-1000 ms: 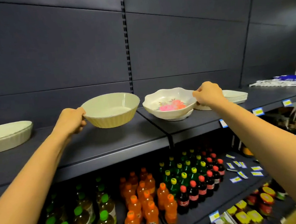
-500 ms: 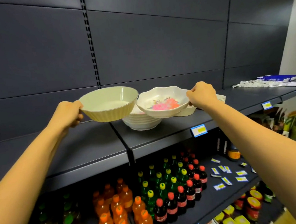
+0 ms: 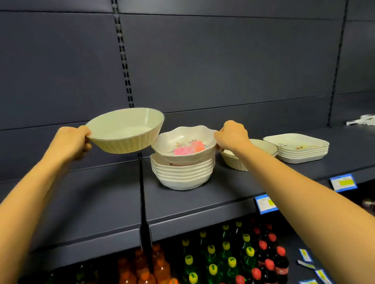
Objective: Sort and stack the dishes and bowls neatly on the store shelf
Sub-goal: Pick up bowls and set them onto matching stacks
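Observation:
My left hand (image 3: 73,142) grips the left rim of a pale green ribbed bowl (image 3: 125,131), held in the air above the dark shelf (image 3: 199,200). My right hand (image 3: 231,135) holds the right rim of a white scalloped bowl with a pink flower print (image 3: 185,145). That bowl sits tilted in the top of a stack of several matching white bowls (image 3: 183,177). The green bowl's right edge hangs just over the flower bowl's left rim.
A cream ribbed bowl (image 3: 263,150) lies partly hidden behind my right forearm, and a stack of white square plates (image 3: 298,148) stands right of it. White packets (image 3: 374,120) lie far right. Drink bottles (image 3: 218,268) fill the lower shelf. Price tags (image 3: 343,182) hang on the shelf edge.
The view shifted right. My right hand lowered the flower bowl onto the white bowl stack. My left hand kept the green bowl raised beside it.

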A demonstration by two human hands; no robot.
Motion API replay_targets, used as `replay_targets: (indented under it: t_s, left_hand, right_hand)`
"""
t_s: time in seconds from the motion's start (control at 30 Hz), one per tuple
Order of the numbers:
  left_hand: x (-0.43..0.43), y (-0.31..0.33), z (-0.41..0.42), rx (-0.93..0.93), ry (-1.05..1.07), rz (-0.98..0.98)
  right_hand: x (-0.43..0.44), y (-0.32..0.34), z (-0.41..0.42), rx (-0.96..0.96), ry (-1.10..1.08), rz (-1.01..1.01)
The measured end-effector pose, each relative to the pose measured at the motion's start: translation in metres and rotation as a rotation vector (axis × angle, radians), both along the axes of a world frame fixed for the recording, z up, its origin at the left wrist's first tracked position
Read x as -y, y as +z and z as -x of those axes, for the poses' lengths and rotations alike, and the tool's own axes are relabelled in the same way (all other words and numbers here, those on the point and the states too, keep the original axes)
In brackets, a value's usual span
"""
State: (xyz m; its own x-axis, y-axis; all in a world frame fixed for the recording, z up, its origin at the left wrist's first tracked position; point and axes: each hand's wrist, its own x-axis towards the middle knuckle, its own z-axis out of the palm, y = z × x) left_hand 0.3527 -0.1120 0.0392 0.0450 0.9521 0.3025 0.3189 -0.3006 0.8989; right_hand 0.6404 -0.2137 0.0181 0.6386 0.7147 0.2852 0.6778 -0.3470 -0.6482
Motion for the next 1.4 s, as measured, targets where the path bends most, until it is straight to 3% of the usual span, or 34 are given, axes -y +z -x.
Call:
replay_targets:
  t_s: [0.2,0.33,0.53,1.03,1.4]
  left_hand:
    - [0.011,0.004,-0.011,-0.023,0.047,-0.030]
    - [0.024,0.005,-0.034,-0.039,0.055,-0.045]
    - [0.043,0.007,-0.091,-0.079,0.062,-0.043]
    - [0.065,-0.014,-0.279,-0.318,-0.118,0.024]
    - [0.060,-0.040,-0.319,-0.497,-0.054,0.060]
  right_hand:
    - [-0.020,-0.008,-0.006,0.051,0.117,0.113]
    - [-0.013,-0.005,-0.019,0.248,0.172,0.268]
    - [0.007,0.015,-0.057,0.394,0.274,0.303]
    - [0.072,0.025,-0.212,0.365,0.205,0.259]
    - [0.087,0.022,-0.238,0.366,0.249,0.262]
